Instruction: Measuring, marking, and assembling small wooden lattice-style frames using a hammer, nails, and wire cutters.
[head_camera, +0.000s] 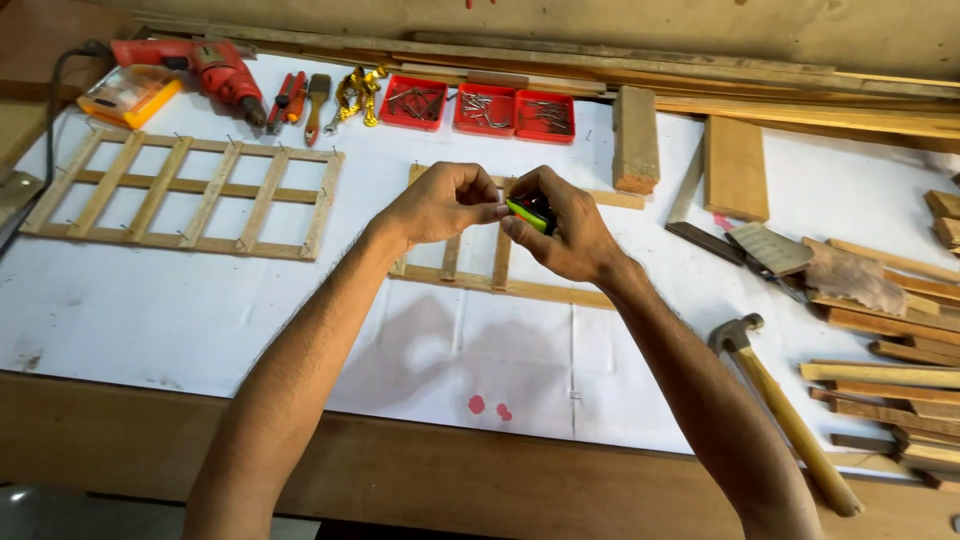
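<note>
Both forearms rise from the lower frame to meet at centre: the right hand (565, 225) is clamped on a small green-and-black tape measure (531, 212), while the left hand (440, 203) pinches its tip. Beneath lies a half-built wooden lattice (500, 270); a hammer (790, 425) rests lower right. Measuring seems in hand; next comes a steady pull along a slat.

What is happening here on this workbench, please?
A person stands at a workbench covered with white paper. The right hand holds a small green and black object, and the left hand pinches at its end. Beneath the hands lies a partly built wooden slat frame. A finished frame lies to the left, and a hammer rests to the right.
</note>
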